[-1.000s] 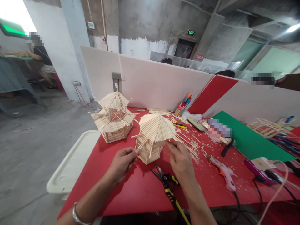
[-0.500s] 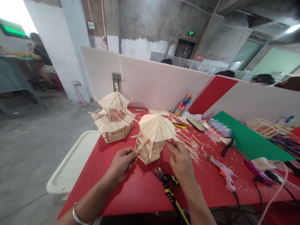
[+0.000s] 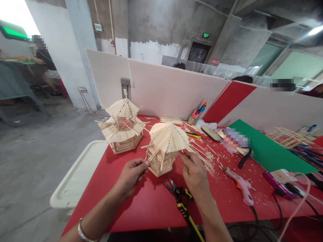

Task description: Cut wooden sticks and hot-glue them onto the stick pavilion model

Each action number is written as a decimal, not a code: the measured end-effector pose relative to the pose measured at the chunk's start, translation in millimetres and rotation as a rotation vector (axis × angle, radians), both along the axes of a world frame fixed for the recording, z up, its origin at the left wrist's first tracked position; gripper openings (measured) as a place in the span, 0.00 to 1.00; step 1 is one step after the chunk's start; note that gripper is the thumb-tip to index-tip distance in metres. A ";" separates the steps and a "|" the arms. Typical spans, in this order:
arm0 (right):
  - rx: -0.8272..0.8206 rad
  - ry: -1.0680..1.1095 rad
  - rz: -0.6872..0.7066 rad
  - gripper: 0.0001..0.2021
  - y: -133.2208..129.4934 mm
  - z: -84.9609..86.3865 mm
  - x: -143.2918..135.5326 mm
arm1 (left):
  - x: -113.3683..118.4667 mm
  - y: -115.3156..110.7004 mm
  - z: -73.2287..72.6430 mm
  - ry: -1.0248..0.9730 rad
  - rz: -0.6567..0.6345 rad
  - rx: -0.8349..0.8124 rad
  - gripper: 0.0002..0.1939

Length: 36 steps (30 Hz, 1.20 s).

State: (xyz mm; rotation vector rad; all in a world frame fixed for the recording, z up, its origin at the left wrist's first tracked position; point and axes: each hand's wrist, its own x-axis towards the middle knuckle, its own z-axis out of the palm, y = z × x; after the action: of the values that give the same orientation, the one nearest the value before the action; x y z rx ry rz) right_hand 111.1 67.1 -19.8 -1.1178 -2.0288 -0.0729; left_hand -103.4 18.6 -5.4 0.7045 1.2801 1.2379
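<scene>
A small pavilion model (image 3: 168, 139) built of thin wooden sticks stands on the red table between my hands, its peaked roof above a stick-walled base. My left hand (image 3: 133, 173) is closed, thumb and forefinger pinching the end of a wooden stick (image 3: 153, 155) that juts from the model's front left corner. On the other side, the bent fingers of my right hand (image 3: 195, 169) pinch at the right roof edge; what lies between them is mostly hidden. Just below the model lie black-and-yellow pruning shears (image 3: 179, 193) with parted blades.
A taller two-tiered stick pavilion (image 3: 123, 124) stands behind on the left. Loose sticks (image 3: 202, 153) and shavings cover the right. A pink glue gun (image 3: 241, 186), a purple power strip (image 3: 280, 185) with cords and a green board (image 3: 272, 148) lie farther right. A white partition (image 3: 171, 89) closes the back.
</scene>
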 end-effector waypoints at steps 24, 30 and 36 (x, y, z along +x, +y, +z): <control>-0.669 -0.458 -0.221 0.45 -97.3 -8.8 58.5 | 32.5 -55.9 -4.4 -0.040 -0.012 -0.009 0.19; -0.745 -0.520 -0.336 0.40 -104.2 -18.1 56.3 | 81.3 -46.7 -14.1 -0.124 -0.017 0.037 0.19; -0.936 0.064 -0.161 0.32 -118.3 -11.3 90.9 | 94.0 -33.7 -19.6 -0.068 0.017 0.109 0.18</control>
State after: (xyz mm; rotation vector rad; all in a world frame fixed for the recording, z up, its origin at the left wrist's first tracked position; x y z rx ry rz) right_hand 202.0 -51.2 -31.1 -1.7986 -1.9202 0.9004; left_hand -9.4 -15.1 -25.0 0.7249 1.1721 1.3427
